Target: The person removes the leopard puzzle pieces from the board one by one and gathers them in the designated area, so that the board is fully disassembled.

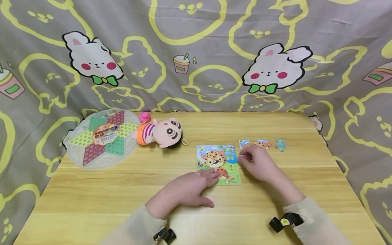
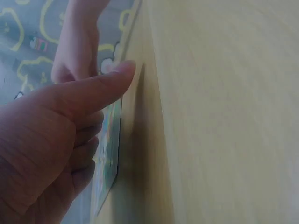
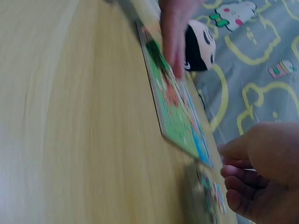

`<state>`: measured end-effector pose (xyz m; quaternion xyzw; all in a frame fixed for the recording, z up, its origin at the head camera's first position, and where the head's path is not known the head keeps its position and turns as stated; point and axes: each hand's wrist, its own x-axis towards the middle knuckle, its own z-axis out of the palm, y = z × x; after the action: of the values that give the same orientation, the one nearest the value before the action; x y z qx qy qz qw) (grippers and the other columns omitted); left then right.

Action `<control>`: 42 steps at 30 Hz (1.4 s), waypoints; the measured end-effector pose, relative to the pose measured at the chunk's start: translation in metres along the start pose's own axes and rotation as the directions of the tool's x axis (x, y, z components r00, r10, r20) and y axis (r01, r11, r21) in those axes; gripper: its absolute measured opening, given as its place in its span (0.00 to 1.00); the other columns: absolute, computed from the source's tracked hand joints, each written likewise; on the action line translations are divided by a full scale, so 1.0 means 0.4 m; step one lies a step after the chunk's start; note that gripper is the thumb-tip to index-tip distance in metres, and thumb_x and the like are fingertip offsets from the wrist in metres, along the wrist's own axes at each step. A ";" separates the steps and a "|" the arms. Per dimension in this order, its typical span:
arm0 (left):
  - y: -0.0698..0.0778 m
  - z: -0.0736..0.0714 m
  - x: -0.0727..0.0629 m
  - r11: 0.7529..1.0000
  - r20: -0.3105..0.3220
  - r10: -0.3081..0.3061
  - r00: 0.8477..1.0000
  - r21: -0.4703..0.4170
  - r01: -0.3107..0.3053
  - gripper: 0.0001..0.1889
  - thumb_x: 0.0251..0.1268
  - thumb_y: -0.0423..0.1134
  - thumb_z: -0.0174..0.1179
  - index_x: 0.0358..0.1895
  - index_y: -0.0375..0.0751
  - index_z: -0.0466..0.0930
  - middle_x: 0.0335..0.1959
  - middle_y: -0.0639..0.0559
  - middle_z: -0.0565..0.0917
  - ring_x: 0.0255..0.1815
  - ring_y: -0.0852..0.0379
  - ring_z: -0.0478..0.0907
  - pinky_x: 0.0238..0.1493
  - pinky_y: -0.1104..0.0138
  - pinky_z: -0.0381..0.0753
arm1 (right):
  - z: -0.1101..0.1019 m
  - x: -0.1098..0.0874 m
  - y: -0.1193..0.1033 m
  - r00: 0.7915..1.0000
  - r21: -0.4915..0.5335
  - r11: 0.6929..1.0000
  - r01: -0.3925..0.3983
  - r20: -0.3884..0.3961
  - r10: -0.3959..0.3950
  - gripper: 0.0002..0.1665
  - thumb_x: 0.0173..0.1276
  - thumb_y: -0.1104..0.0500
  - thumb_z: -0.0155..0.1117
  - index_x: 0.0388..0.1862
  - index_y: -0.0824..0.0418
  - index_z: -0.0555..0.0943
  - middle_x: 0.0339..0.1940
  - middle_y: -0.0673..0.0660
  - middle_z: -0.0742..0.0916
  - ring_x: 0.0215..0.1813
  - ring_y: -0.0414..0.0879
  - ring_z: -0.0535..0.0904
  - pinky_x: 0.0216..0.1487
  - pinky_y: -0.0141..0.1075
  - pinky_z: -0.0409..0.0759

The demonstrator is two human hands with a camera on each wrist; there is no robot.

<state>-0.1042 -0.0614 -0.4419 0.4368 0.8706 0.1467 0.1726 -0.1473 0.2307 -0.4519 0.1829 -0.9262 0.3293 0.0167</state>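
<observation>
A square jigsaw board [image 1: 231, 173] with a spotted cartoon leopard on green and blue lies on the wooden table. My left hand [image 1: 193, 187] rests its outstretched fingers on the board's lower left part, the thumb held apart. Just off the board's right edge is my right hand [image 1: 259, 163], fingers loosely bent with nothing visible between them. Beyond it lie puzzle pieces: a blue-edged one [image 1: 244, 142] partly covered by the hand, one with orange [image 1: 263, 143], and a blue-green one [image 1: 280, 144]. The right wrist view shows the thumb close to the index finger.
A round Chinese checkers board [image 1: 77, 150] lies at the table's back left. A doll [image 1: 164, 132] in a striped top lies beside it, near a small pink toy [image 1: 145, 117]. A patterned grey curtain [image 1: 209, 46] hangs around the table.
</observation>
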 end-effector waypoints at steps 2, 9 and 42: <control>0.006 0.002 0.008 1.000 -0.005 0.014 1.000 0.000 -0.014 0.46 0.68 0.62 0.69 0.81 0.40 0.65 0.85 0.52 0.59 0.84 0.52 0.54 0.81 0.59 0.57 | 0.014 0.009 -0.018 0.999 0.005 0.999 0.035 0.031 -0.035 0.04 0.71 0.66 0.73 0.42 0.66 0.88 0.32 0.50 0.84 0.36 0.44 0.78 0.40 0.41 0.80; 0.005 0.020 0.015 1.000 0.022 -0.006 1.000 0.008 0.006 0.47 0.68 0.63 0.69 0.82 0.40 0.65 0.85 0.52 0.58 0.84 0.55 0.54 0.80 0.62 0.59 | 0.066 0.051 -0.057 0.985 0.016 0.994 0.107 0.134 -0.108 0.10 0.71 0.60 0.75 0.46 0.65 0.88 0.34 0.50 0.83 0.37 0.43 0.76 0.41 0.41 0.78; 0.002 0.020 0.043 0.999 0.060 -0.002 0.998 -0.035 0.004 0.46 0.68 0.61 0.70 0.82 0.42 0.64 0.85 0.53 0.55 0.84 0.49 0.54 0.81 0.52 0.59 | 0.065 0.116 -0.075 0.942 0.024 0.998 0.064 0.328 -0.069 0.32 0.56 0.60 0.87 0.57 0.66 0.82 0.49 0.57 0.81 0.47 0.50 0.76 0.51 0.45 0.80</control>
<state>-0.1098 -0.0462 -0.4519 0.4366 0.8629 0.1484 0.2066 -0.1776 0.1781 -0.4470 0.2666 -0.9071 0.2996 -0.1281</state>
